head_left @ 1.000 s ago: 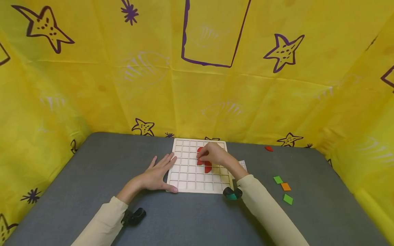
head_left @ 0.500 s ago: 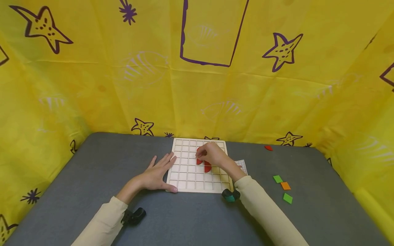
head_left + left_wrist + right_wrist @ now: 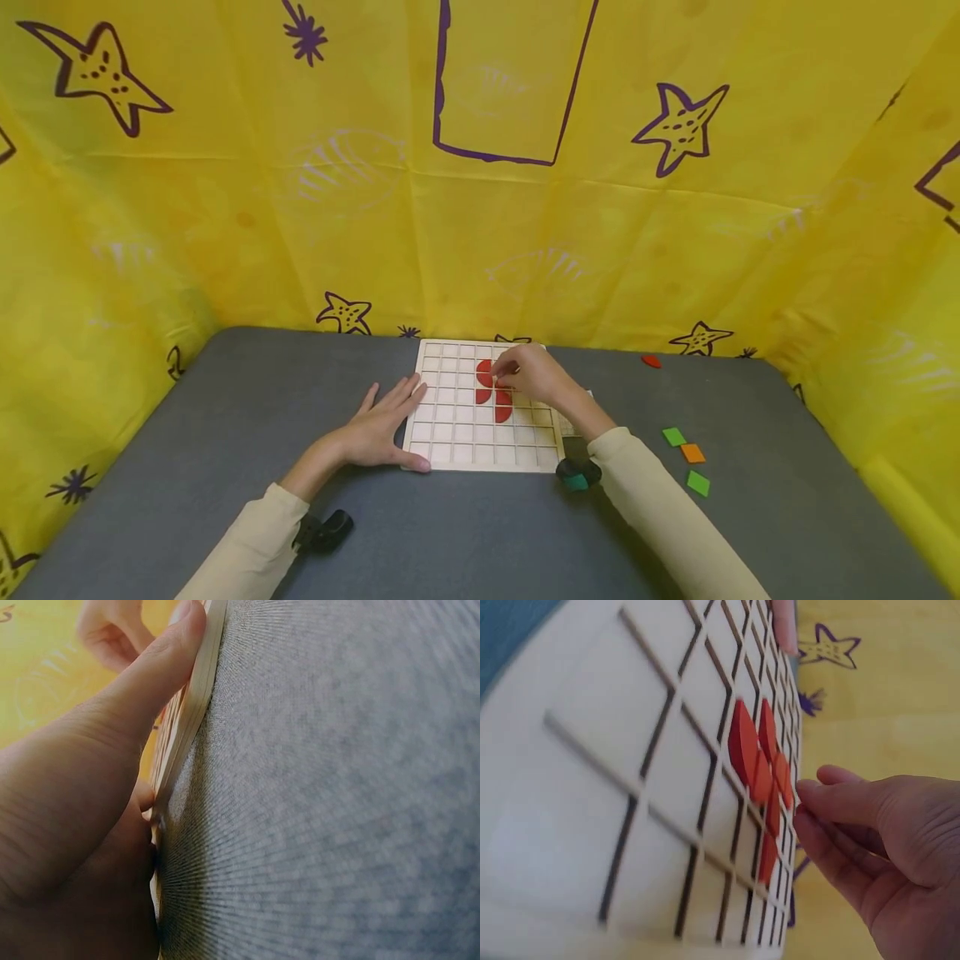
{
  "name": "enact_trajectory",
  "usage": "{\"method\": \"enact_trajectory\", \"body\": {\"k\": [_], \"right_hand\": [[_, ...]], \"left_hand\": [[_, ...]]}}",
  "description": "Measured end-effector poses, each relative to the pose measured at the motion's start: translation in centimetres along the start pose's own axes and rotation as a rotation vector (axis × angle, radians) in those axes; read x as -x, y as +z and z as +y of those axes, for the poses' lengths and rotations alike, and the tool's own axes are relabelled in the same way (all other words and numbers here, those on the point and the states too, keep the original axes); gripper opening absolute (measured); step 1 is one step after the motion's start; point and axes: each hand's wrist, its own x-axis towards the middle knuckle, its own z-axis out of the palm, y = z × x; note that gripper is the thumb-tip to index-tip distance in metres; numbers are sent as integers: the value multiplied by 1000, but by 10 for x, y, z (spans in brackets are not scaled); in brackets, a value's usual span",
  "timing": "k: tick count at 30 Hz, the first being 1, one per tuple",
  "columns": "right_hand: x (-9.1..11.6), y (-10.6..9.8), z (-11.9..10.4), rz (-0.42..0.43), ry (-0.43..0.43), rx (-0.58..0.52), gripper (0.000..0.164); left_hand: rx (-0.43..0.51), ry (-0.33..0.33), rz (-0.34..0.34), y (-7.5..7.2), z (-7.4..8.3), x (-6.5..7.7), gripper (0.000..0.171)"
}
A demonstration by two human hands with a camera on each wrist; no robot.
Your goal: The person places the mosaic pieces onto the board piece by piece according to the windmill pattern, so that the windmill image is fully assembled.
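A pale wooden grid board [image 3: 450,433] lies on the dark table, and several red curved pieces [image 3: 484,372] sit in its squares. My left hand [image 3: 378,429] rests at the board's left edge with fingers spread. In the left wrist view, its thumb [image 3: 161,671] lies along the board's rim. Over the upper middle of the board is my right hand [image 3: 528,372], thumb and fingertips drawn together beside the red pieces. The right wrist view shows these fingertips close to the red pieces [image 3: 742,742]; whether anything is between them is unclear.
A printed grid card [image 3: 570,423] lies partly under my right forearm. To the right are a loose red piece [image 3: 651,361], green diamonds [image 3: 698,483] and an orange piece [image 3: 693,453]. A yellow patterned cloth [image 3: 480,225] hangs behind the table [image 3: 285,375].
My right hand has shifted slightly right, uncovering more of the upper-left red piece. My left hand stays at the board's edge. The head view has moved a little.
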Motion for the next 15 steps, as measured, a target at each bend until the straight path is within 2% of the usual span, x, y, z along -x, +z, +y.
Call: {"method": "enact_trajectory", "body": {"k": [8,15], "right_hand": [[18,-32,29,62,20,-4,13],[36,-63,63,119,48,6,17]], "left_hand": [[-4,10,8,0,0,1,120],[-3,-2,1,-1,1,2,120]]}}
